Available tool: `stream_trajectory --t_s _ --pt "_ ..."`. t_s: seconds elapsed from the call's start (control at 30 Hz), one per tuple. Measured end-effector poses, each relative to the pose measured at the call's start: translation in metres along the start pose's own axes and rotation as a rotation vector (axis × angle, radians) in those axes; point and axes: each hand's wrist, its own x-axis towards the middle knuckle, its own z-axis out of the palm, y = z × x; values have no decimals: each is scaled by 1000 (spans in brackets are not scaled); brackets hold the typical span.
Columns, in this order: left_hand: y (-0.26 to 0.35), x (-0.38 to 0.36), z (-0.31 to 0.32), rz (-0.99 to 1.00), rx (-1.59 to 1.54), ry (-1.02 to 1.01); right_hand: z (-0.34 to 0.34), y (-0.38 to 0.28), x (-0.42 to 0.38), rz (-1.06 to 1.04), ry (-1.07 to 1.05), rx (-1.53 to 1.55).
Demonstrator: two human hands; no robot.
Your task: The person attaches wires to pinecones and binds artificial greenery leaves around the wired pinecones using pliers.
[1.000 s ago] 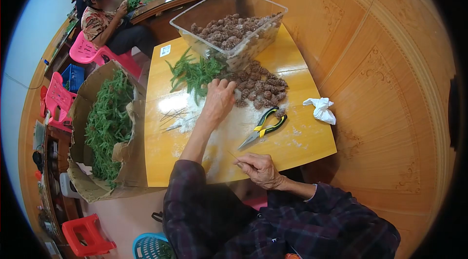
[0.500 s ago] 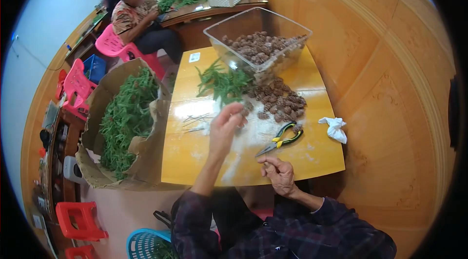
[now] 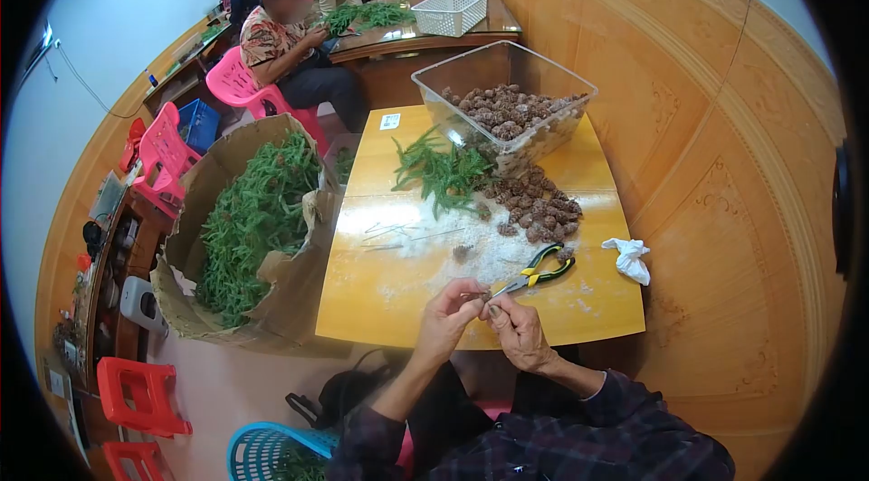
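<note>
My left hand [image 3: 445, 316] and my right hand [image 3: 520, 333] meet over the near edge of the yellow table [image 3: 362, 304]. Both are closed, fingertips pinched close together around something small and brownish that I cannot make out. Just beyond the fingers lie long-nose pliers [image 3: 534, 274] with black and yellow handles, their tip near my hands. White powder [image 3: 425, 241] covers the table's middle, with a few thin wires [image 3: 436, 235] and a loose pine cone [image 3: 462, 253] on it. A pile of pine cones [image 3: 534, 205] and green artificial sprigs [image 3: 444, 171] sit farther back.
A clear bin [image 3: 552, 139] of pine cones stands at the table's back. White crumpled tissue [image 3: 629, 261] lies at the right edge. On the left is a cardboard box [image 3: 290, 300] of greenery, with a blue basket [image 3: 258, 449] below. A seated person [image 3: 285, 47] works behind.
My left hand has come back from the powdered area toward me and now meets my right hand. The view has shifted slightly; the pliers stay on the table.
</note>
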Motion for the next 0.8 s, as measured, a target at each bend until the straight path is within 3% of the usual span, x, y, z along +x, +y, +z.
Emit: stream_trajectory --t_s 0.2,0.3,0.43,0.6,0.8 --pt "-4 -5 -16 -15 7 -93 -4 -7 -1 -24 -103 -5" --pt "2 -8 -20 -95 -16 -43 -3 -7 1 -48 -124 33" --pt "1 -9 -20 -150 39 73 -3 -11 -1 97 -123 145" --pt "-9 -11 -25 -35 -88 57 -2 -6 -3 136 -12 238" --pt "-10 -11 -24 49 -97 -13 -3 3 -4 176 -39 311"
